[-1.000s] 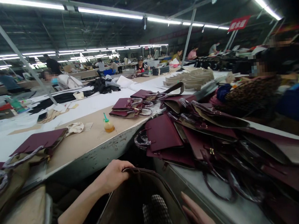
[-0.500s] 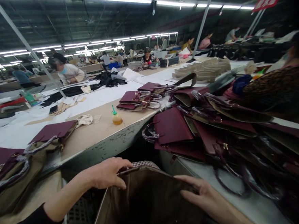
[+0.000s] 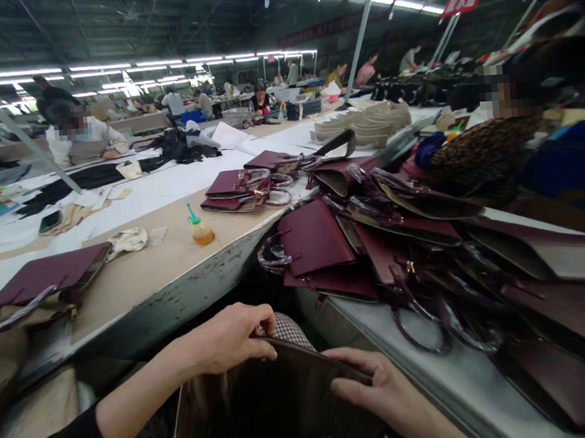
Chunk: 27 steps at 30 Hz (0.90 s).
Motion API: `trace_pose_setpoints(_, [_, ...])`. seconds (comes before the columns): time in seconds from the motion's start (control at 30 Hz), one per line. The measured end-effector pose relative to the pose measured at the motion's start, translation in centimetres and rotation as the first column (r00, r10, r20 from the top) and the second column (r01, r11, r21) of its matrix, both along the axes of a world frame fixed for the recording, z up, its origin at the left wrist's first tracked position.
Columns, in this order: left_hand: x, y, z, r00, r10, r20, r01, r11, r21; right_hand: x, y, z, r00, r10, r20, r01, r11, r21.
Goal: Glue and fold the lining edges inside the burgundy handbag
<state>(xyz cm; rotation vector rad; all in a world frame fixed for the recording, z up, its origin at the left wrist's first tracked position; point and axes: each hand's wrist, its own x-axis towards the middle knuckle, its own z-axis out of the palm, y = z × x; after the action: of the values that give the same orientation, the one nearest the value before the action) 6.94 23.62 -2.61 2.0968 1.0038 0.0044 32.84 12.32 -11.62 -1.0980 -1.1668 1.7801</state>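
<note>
A dark bag [image 3: 280, 407] with a brown lining lies open over my lap, its mouth turned toward me. My left hand [image 3: 238, 339] pinches its upper edge near the left corner, thumb inside and fingers bent over the rim. On the right part of the same edge, my right hand [image 3: 377, 383] grips with the thumb inside and the fingers behind. The outer face of the bag is hidden from me. Checked cloth [image 3: 287, 329] shows just beyond the rim, between the hands.
Maroon handbags [image 3: 318, 237] with wrapped handles are heaped on the right-hand table [image 3: 350, 328]. On the long table ahead stand an oil bottle [image 3: 202, 232], a crumpled cloth [image 3: 128, 240] and another maroon bag [image 3: 50, 272]. A co-worker [image 3: 497, 138] sits at the right.
My view has turned to the right, so the tables and heaped bags sit further left. Both hands keep their hold on the bag's edge, and its rim looks straighter and flatter now.
</note>
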Motion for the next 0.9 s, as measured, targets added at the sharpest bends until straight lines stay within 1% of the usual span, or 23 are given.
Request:
trace_pose_setpoints(0.07, [0.5,-0.1,-0.5,0.999,0.016,0.028,-0.016,1.0,0.011,0.5,0.0,-0.4,1.0,-0.02,-0.003,0.02,1.0,0.003])
trace_pose_setpoints(0.17, [0.9,-0.4,-0.8,0.997,0.048,0.067,-0.05,0.998,0.025,1.2,0.0,-1.0,0.999,-0.053,0.007,0.053,0.998,0.026])
trace_pose_setpoints(0.27, [1.4,-0.5,-1.0,0.999,-0.016,0.049,0.012,0.998,0.068,1.7,0.0,-1.3,0.997,-0.076,-0.005,0.076,0.997,0.028])
trace_pose_setpoints(0.33, [1.8,-0.4,-1.2,0.996,-0.057,0.063,0.052,0.995,0.08,2.0,0.0,-1.3,0.996,-0.062,-0.062,0.063,0.998,0.006])
trace_pose_setpoints(0.4, [2.1,-0.2,-1.4,0.992,-0.089,0.09,0.084,0.995,0.059,2.4,-0.1,-1.1,0.991,-0.016,-0.134,0.016,1.0,0.001])
trace_pose_setpoints(0.47, [2.3,-0.1,-1.4,0.99,-0.114,0.087,0.113,0.994,0.009,2.8,-0.1,-0.9,0.985,0.034,-0.172,-0.03,0.999,0.025])
trace_pose_setpoints(0.53, [2.4,0.1,-1.4,0.989,-0.13,0.063,0.133,0.99,-0.045,3.1,-0.1,-0.8,0.984,0.054,-0.168,-0.046,0.998,0.05])
trace_pose_setpoints(0.6, [2.4,0.3,-1.3,0.989,-0.138,0.046,0.142,0.986,-0.089,3.3,-0.2,-0.7,0.988,0.048,-0.147,-0.039,0.997,0.064])
trace_pose_setpoints(0.73, [2.6,0.5,-1.0,0.993,-0.114,0.036,0.118,0.986,-0.115,3.2,-0.3,-1.0,0.987,0.03,-0.157,-0.018,0.997,0.075])
trace_pose_setpoints(0.83, [3.1,0.3,-0.8,0.998,-0.062,0.004,0.062,0.995,-0.075,2.9,-0.5,-1.2,0.991,-0.008,-0.136,0.02,0.996,0.085])
trace_pose_setpoints(0.9, [3.4,0.1,-0.7,1.0,-0.024,-0.008,0.023,0.998,-0.052,2.8,-0.7,-1.4,0.996,-0.051,-0.076,0.058,0.994,0.091])
